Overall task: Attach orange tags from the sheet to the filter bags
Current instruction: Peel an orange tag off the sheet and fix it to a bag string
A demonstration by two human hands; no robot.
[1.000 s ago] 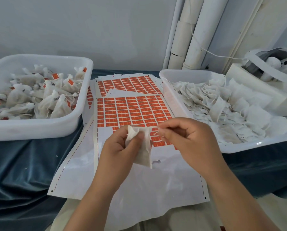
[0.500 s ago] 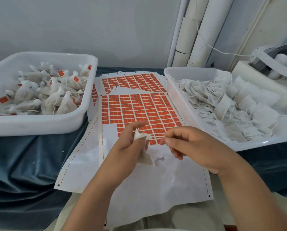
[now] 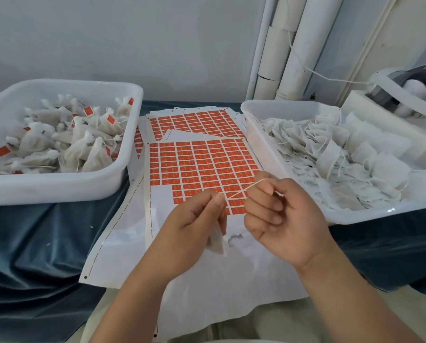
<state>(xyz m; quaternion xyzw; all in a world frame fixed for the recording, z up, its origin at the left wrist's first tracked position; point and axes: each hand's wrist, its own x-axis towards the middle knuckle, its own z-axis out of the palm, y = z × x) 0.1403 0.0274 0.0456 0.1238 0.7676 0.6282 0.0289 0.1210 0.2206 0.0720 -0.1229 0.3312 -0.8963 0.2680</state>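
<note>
My left hand (image 3: pixel 194 224) pinches the gathered top of a white filter bag (image 3: pixel 217 240), which hangs below my fingers over the bare lower part of the sheet. My right hand (image 3: pixel 281 219) pinches the bag's thin string (image 3: pixel 246 188), drawn taut between both hands. Just behind my hands lies the sheet of orange tags (image 3: pixel 202 164), several of its nearest rows peeled off. A second tag sheet (image 3: pixel 194 123) lies partly under it, farther back.
A white tub (image 3: pixel 58 186) at left holds filled bags with orange tags. A white tub (image 3: pixel 264 144) at right holds flat empty filter bags. White pipes (image 3: pixel 293 45) stand against the wall behind. A white machine (image 3: pixel 405 95) sits at far right. Blue cloth (image 3: pixel 33 243) covers the table.
My right hand has pulled the string out to the right and turned palm-up. My left hand has closed on the bag's top, so the bag hangs lower and is mostly hidden.
</note>
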